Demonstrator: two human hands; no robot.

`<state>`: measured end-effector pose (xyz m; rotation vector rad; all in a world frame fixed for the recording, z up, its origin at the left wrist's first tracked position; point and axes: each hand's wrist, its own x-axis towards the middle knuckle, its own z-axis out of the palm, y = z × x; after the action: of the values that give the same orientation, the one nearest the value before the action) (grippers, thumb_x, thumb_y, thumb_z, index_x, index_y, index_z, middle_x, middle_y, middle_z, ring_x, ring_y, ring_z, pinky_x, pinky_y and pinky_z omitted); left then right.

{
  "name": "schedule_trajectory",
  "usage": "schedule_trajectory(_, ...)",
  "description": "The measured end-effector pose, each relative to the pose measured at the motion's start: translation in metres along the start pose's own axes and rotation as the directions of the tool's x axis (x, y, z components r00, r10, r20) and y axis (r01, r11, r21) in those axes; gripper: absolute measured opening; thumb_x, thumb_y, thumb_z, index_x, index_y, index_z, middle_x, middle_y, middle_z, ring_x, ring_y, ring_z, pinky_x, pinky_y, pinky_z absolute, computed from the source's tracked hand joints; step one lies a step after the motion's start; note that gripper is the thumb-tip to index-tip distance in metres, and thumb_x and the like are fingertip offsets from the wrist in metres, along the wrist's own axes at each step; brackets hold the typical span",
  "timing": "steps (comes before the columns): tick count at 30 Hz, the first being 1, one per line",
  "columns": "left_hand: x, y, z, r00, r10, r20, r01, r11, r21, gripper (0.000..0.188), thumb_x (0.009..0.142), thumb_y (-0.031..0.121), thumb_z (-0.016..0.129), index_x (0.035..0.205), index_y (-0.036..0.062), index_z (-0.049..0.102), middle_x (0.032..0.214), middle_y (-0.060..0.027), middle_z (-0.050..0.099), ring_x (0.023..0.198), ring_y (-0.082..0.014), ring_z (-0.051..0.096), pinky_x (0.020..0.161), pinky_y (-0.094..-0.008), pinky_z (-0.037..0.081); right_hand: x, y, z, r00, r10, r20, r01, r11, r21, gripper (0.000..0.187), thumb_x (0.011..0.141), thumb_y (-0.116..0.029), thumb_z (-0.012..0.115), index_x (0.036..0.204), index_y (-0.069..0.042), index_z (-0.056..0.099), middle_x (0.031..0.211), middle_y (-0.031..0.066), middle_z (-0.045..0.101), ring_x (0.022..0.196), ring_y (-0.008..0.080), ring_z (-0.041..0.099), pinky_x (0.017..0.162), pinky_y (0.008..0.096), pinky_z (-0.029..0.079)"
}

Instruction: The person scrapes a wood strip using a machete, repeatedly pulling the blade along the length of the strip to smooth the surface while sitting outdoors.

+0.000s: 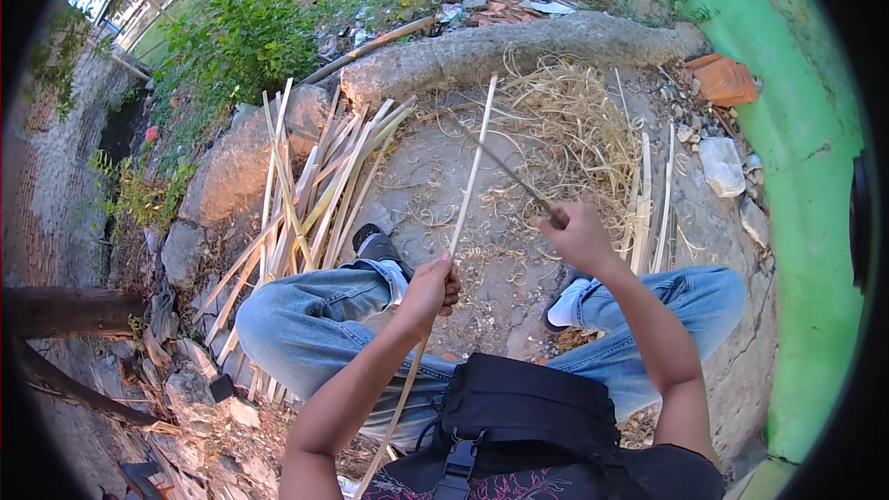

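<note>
My left hand (431,289) is closed around a long pale bamboo strip (476,162). The strip runs from beside my left arm, up through the fist and out to the far side, tilted slightly right. In my right hand (581,236) is a knife with a dark handle and a thin grey blade (511,170). Its blade points up and left, close to the strip; whether they touch I cannot tell. Curled shavings (569,134) lie heaped beyond my right hand. A bundle of split bamboo strips (324,181) is piled beyond my left knee.
Several finished-looking strips (641,213) lie right of the shavings. A rough concrete ledge (519,46) borders the far side, and a green wall (810,222) the right. A black bag (528,398) rests at my waist. Dark wooden beams (74,313) stand at left.
</note>
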<state>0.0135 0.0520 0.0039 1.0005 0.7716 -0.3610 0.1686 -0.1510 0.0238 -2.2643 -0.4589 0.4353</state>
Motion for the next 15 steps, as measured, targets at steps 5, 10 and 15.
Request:
schedule_trajectory(5, -0.003, 0.004, 0.007, 0.999, -0.03, -0.015, 0.03, 1.0, -0.006, 0.035, 0.099, 0.039, 0.038, 0.077, 0.0129, 0.042, 0.058, 0.0045, 0.029, 0.045, -0.0064, 0.025, 0.038, -0.022, 0.016, -0.029, -0.001, 0.022, 0.971, -0.15, 0.188, 0.185, 0.965, -0.184, 0.023, 0.075, -0.027, 0.066, 0.074, -0.004, 0.065, 0.061, 0.0147, 0.062, 0.06, 0.0338, 0.062, 0.059, 0.0422, 0.049)
schedule_trajectory(10, -0.007, 0.001, 0.013, 0.998, -0.059, 0.017, 0.058, 0.997, 0.041, 0.037, 0.099, 0.044, 0.036, 0.075, 0.0152, 0.038, 0.057, 0.0061, 0.023, 0.043, -0.0049, 0.019, 0.038, -0.0233, 0.012, -0.033, 0.013, 0.037, 0.936, -0.203, 0.288, 0.286, 0.915, -0.285, 0.02, 0.073, -0.025, 0.064, 0.072, -0.006, 0.065, 0.063, 0.0162, 0.062, 0.063, 0.0354, 0.063, 0.062, 0.0451, 0.05)
schedule_trajectory(15, -0.002, -0.011, 0.013, 0.999, 0.003, -0.039, 0.001, 0.995, 0.103, 0.04, 0.099, 0.046, 0.035, 0.072, 0.0172, 0.034, 0.057, 0.0065, 0.022, 0.043, -0.0049, 0.018, 0.038, -0.0237, 0.011, -0.017, 0.028, 0.053, 0.944, -0.183, 0.273, 0.259, 0.926, -0.276, 0.016, 0.07, -0.02, 0.061, 0.065, -0.005, 0.063, 0.066, 0.0194, 0.062, 0.065, 0.0376, 0.062, 0.064, 0.0455, 0.051)
